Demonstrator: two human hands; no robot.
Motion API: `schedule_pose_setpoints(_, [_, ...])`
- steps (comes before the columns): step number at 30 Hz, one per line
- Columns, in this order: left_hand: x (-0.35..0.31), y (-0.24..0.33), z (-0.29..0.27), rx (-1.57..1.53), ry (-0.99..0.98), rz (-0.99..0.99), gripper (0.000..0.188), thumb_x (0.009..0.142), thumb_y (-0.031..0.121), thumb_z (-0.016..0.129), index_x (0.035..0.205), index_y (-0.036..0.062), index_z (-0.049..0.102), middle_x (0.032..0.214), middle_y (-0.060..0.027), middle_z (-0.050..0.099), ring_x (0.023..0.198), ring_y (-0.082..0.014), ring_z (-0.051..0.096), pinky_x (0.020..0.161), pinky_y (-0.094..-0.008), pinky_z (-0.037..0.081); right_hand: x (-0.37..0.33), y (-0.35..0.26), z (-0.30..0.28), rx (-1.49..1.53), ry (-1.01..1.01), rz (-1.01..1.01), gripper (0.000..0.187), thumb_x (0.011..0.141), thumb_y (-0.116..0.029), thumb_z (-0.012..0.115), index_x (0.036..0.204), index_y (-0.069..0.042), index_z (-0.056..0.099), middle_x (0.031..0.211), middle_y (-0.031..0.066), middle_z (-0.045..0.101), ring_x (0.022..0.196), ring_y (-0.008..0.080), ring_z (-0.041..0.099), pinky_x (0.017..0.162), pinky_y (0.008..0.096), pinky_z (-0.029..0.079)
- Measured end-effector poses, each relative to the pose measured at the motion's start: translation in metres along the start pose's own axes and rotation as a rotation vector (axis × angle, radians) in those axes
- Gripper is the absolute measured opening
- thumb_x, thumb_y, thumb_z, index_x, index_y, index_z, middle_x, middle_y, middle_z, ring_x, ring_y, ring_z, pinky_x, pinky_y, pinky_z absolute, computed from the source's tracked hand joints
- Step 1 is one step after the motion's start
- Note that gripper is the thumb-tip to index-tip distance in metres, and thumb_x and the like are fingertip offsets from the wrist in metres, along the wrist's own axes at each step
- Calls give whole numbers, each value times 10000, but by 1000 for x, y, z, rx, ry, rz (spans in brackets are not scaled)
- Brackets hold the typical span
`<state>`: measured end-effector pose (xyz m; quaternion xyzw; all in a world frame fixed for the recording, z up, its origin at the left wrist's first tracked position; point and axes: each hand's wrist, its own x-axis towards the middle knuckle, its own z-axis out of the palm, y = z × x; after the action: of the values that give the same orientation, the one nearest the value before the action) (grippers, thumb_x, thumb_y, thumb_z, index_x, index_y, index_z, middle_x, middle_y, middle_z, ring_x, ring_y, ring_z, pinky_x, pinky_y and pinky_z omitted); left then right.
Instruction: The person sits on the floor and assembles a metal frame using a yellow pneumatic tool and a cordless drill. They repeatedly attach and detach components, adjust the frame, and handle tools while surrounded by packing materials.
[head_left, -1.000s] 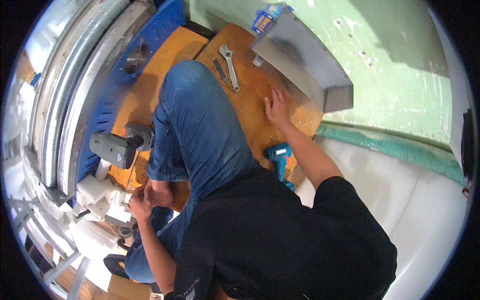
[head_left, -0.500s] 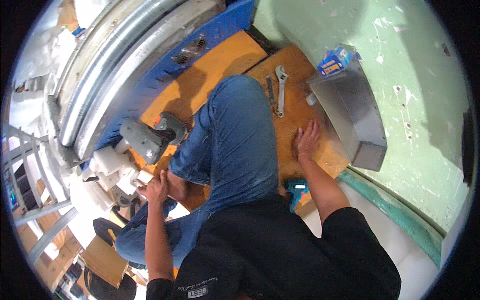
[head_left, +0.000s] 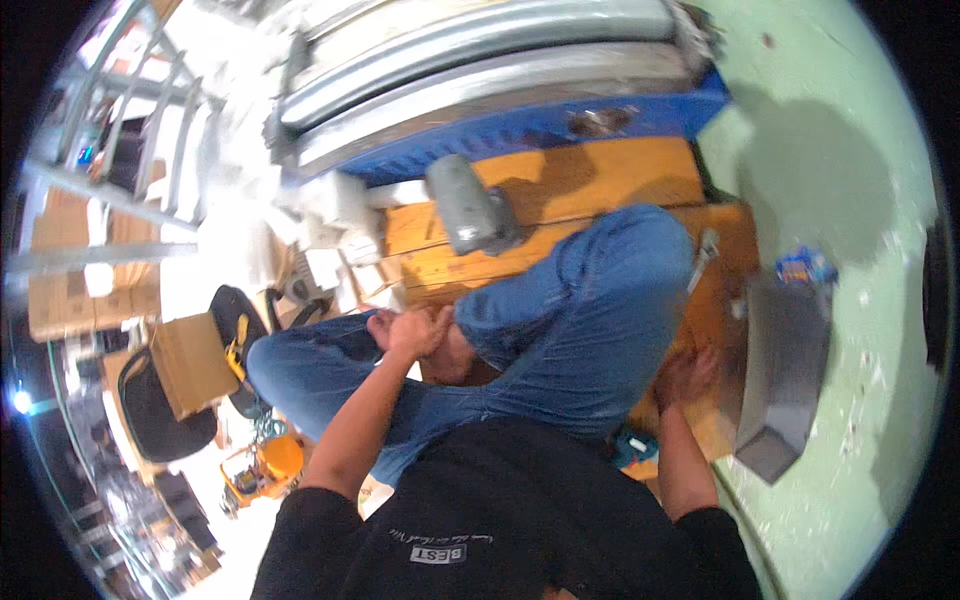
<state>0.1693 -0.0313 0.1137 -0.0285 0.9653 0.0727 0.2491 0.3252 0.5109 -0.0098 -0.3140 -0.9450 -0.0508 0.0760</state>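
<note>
I sit with one knee raised, in blue jeans (head_left: 600,290). My left hand (head_left: 412,332) lies closed at my bare ankle (head_left: 452,358), its fingers curled against the skin. My right hand (head_left: 688,376) rests on the orange wooden boards (head_left: 640,180) beside my thigh, blurred, its fingers spread and holding nothing. Close to it stands a grey sheet-metal box (head_left: 785,370). An adjustable wrench (head_left: 706,250) lies past my knee, partly hidden by it. Beyond my shin is a grey power tool (head_left: 470,205). A teal tool (head_left: 633,447) shows partly beside my right hip.
A machine with metal rollers (head_left: 500,45) and a blue frame (head_left: 480,140) spans the far side. A green wall (head_left: 860,330) bounds the right. A blue packet (head_left: 805,265) sits at the metal box. To the left are cardboard boxes (head_left: 200,365), a yellow-orange object (head_left: 280,458) and a metal rack (head_left: 110,225).
The view has swung left, so the scene sits farther right in the picture. My left hand has moved onto my ankle. My right hand still lies on the boards.
</note>
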Motion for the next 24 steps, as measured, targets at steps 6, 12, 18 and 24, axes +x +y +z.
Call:
schedule_pose_setpoints(6, [7,10,-4,53,109,64,486,930,496,534,917,70,767,957,-221,718,938,-395,694,859,-510,537,0,0,10,-115,-6,7,596,1031,-437,477,1443,-6,470,1490,188,478,1344,365,489,1107,489,401])
schedule_pose_setpoints(12, [21,19,-12,21,29,114,446,933,461,529,885,78,751,872,-178,729,831,-359,717,761,-483,566,1,8,8,-86,41,-81,545,1055,-360,456,1458,8,441,1499,203,458,1351,394,466,1117,507,377])
schedule_pose_setpoints(18, [39,19,-20,67,-51,75,459,929,475,529,902,81,763,832,-186,732,774,-378,716,724,-499,575,5,-33,-38,1,13,-19,517,1054,-288,440,1450,44,422,1531,264,379,1409,438,368,1164,549,304])
schedule_pose_setpoints(24, [44,5,-6,14,-71,92,454,928,498,529,937,112,766,841,-188,734,806,-376,721,743,-504,571,3,-21,-29,103,24,-27,551,1066,-334,428,1479,29,391,1551,255,353,1410,463,346,1171,572,285])
